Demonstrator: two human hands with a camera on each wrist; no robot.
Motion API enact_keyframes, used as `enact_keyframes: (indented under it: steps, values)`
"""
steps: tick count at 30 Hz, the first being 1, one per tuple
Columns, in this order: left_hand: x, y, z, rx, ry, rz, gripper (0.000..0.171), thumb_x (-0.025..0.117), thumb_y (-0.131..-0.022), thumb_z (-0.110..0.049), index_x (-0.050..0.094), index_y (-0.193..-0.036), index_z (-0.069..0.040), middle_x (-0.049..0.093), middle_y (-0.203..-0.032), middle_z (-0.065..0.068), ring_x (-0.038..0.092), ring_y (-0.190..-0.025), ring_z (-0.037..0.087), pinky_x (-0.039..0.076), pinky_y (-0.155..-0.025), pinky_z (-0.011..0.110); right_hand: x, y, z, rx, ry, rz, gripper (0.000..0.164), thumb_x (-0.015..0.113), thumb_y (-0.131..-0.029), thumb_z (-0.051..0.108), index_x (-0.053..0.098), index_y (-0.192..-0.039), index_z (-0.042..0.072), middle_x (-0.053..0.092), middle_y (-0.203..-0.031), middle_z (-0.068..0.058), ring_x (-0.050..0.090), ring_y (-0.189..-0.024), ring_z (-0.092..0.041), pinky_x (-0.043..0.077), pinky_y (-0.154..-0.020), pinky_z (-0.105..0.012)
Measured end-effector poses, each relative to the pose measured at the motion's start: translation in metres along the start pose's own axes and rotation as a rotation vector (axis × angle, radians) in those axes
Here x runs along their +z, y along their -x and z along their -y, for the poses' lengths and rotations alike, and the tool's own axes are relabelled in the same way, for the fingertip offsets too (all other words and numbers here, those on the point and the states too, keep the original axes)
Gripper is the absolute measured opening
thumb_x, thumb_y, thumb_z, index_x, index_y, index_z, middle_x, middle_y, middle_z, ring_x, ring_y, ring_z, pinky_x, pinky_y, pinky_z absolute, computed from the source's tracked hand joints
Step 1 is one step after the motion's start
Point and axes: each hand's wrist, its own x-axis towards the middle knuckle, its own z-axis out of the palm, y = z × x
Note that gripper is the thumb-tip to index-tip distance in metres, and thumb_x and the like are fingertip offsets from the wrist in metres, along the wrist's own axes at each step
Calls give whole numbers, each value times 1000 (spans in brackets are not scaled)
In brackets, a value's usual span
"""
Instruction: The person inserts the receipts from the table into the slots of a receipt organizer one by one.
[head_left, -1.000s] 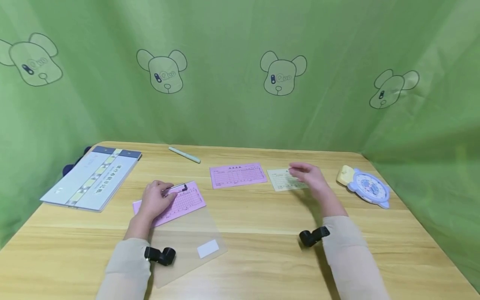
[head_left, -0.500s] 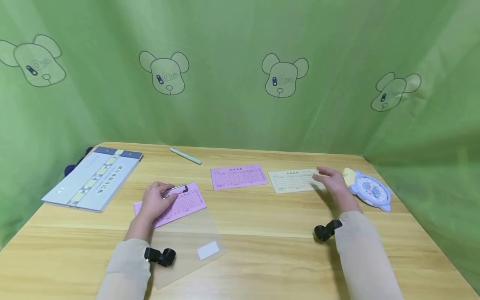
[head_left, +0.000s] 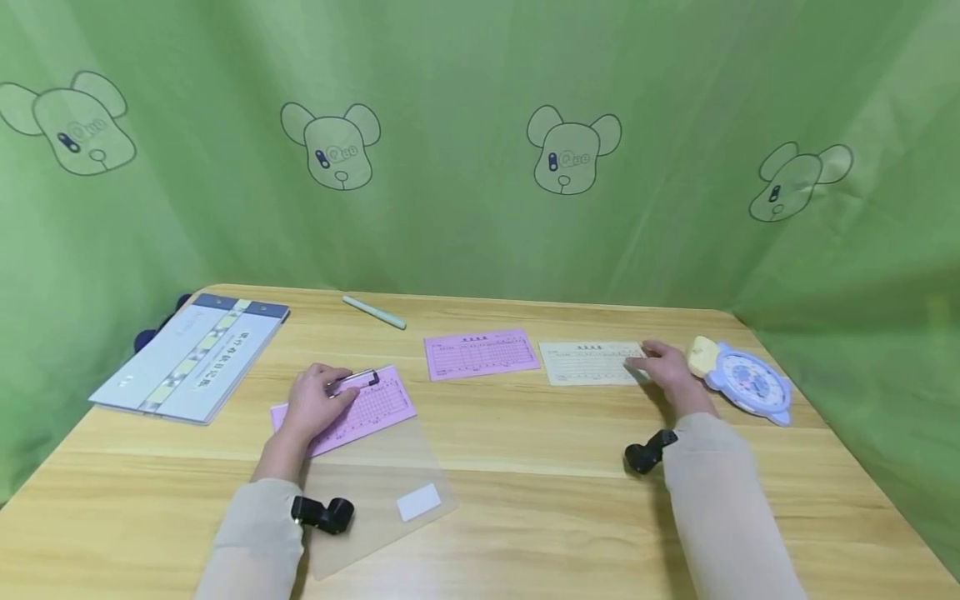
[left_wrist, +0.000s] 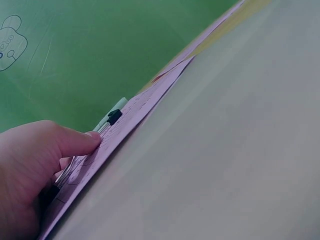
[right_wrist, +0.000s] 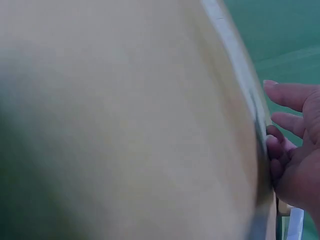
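Note:
My left hand [head_left: 309, 408] grips the metal clip [head_left: 356, 381] of a translucent clipboard [head_left: 360, 500], which lies tilted on the table. Under the clip are pink printed slips [head_left: 378, 404]. In the left wrist view, the thumb [left_wrist: 82, 142] presses on the clip from the near side. My right hand [head_left: 671, 375] is at the right end of a pale green printed slip [head_left: 588, 364], thumb and forefinger reaching over its edge. The right wrist view shows the forefinger and thumb spread apart, the other fingers [right_wrist: 275, 150] bent low at the table.
Between the hands, farther back, lies a loose pink slip [head_left: 482, 356]. Behind the clipboard is a pale green pen [head_left: 373, 312]. A white-and-blue account book [head_left: 187, 358] lies at left. Right of my right hand are a yellow block [head_left: 702, 356] and a round blue ink-pad-like case [head_left: 750, 383].
My right hand has moved rightward from over the pale green slip to its right end and come lower, uncovering the slip's printing. The left hand stays on the clip.

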Motion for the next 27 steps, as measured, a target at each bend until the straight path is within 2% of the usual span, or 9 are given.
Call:
enact_keyframes:
  steps: [7, 10, 21, 27]
  values:
    - [0, 0, 0, -3, 2, 4, 36, 62, -77, -18, 58, -108, 0, 49, -101, 18, 41, -93, 32, 31, -80, 45, 6, 3, -2, -5, 179, -74, 62, 59, -79, 17, 32, -125, -13, 32, -123, -33, 30, -113, -42, 25, -93, -44]
    - [-1, 0, 0, -4, 3, 4, 36, 62, -77, -18, 58, -108, 0, 49, -101, 18, 41, -93, 32, 31, -80, 45, 7, 3, -2, -16, 221, -90, 61, 60, -79, 19, 34, -124, -13, 34, -121, -33, 32, -111, -42, 26, -92, -44]
    - [-1, 1, -2, -14, 14, 18, 38, 60, -78, -20, 57, -109, 0, 48, -102, 18, 40, -93, 32, 31, -79, 44, 8, 8, -5, -62, 296, -149, 49, 58, -78, 20, 45, -115, -9, 43, -112, -32, 38, -104, -43, 28, -88, -46]
    - [-1, 1, -2, -16, 17, 17, 38, 61, -78, -20, 57, -110, 0, 48, -102, 18, 40, -94, 32, 30, -81, 45, 11, 11, -6, -47, 254, -167, 53, 59, -79, 19, 37, -120, -8, 41, -110, -32, 39, -99, -42, 30, -84, -47]
